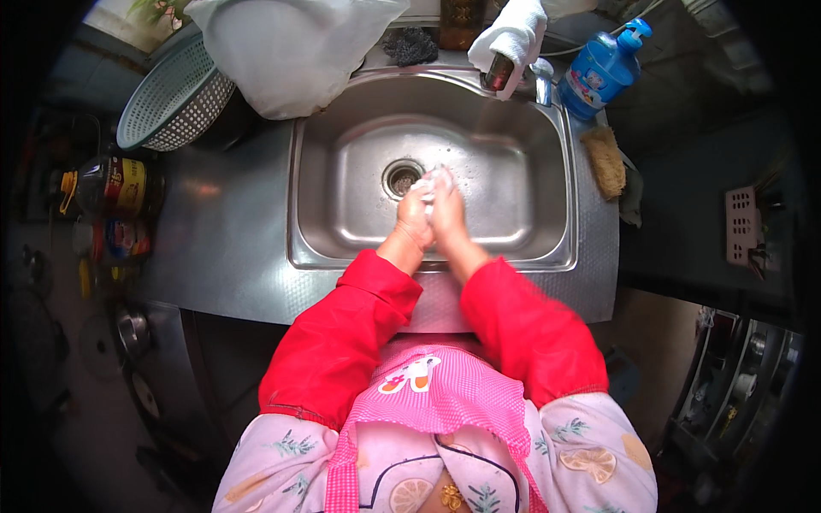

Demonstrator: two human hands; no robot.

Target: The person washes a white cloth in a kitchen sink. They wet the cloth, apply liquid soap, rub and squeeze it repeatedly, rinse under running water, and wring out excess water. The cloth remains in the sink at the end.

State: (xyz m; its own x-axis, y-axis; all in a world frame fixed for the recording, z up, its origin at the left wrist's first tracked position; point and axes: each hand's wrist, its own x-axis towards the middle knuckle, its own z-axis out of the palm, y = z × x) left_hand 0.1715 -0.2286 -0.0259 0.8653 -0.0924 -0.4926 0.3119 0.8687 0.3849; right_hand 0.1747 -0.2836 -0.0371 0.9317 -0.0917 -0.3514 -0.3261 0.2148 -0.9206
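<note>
Over the stainless steel sink (pixel 378 224), my left hand (pixel 415 218) and my right hand (pixel 448 208) are pressed together, palm to palm. White foam, apparently soap lather (pixel 428 187), covers the fingers of both hands. My fingers are blurred, and whether anything lies between the palms is hidden. Just beyond and left of the fingertips is the drain (pixel 403 179), with some bits in its strainer. A chrome tap (pixel 542 80) stands at the sink's back right corner, near a white cloth (pixel 516 35) draped over a dark red object.
A blue pump bottle (pixel 593 80) and a tan sponge (pixel 604 163) sit right of the sink. Behind are a dark scouring pad (pixel 410 46) and a white plastic bag (pixel 288 54). A colander (pixel 179 99) and an oil bottle (pixel 115 186) stand left on the metal counter (pixel 218 256).
</note>
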